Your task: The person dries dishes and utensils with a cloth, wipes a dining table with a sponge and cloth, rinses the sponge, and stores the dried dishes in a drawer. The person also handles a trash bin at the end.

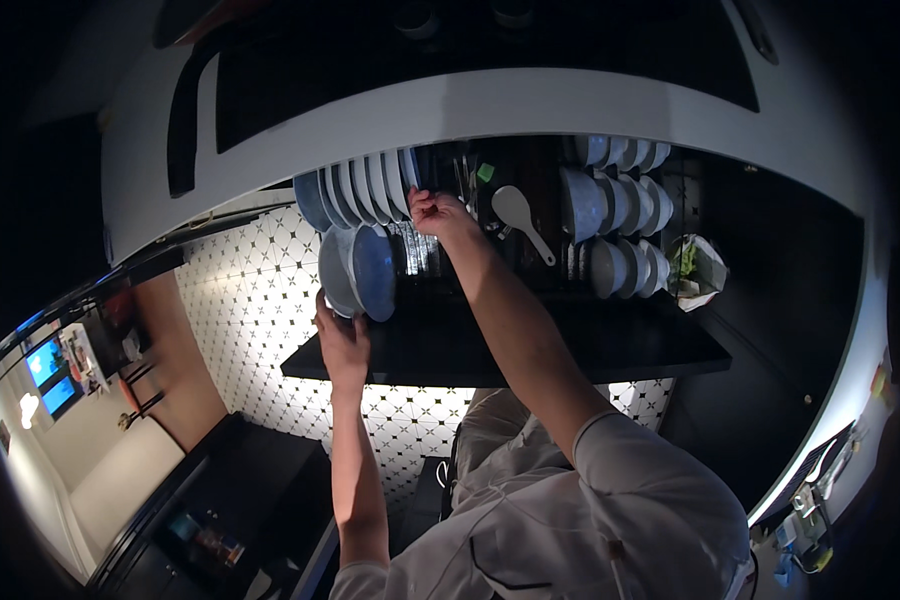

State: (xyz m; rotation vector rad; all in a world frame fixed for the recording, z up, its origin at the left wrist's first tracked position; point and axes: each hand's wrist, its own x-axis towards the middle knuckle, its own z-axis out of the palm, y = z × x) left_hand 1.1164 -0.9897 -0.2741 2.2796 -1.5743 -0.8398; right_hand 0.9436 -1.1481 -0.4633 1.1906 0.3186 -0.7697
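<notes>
My left hand (343, 341) grips the near rim of a grey bowl (335, 262), fingers outside and thumb toward the inner side. Right against that bowl stands a blue bowl (376, 274) on its side. My right hand (439, 211) is at the near edge of a row of upright plates (371, 187), its fingers curled beside the rightmost ones. Whether it holds a plate is unclear. A white rice paddle (521, 217) lies to the right of this hand. All of these are in a pulled-out dark drawer (510, 337) under the counter.
Several stacked bowls (585, 206) stand on edge in rows at the drawer's right. Beyond them a bag with greens (694, 270) hangs or stands. Above runs the white countertop edge (450, 101) with a black cooktop (495, 45) and a black pan handle (185, 127).
</notes>
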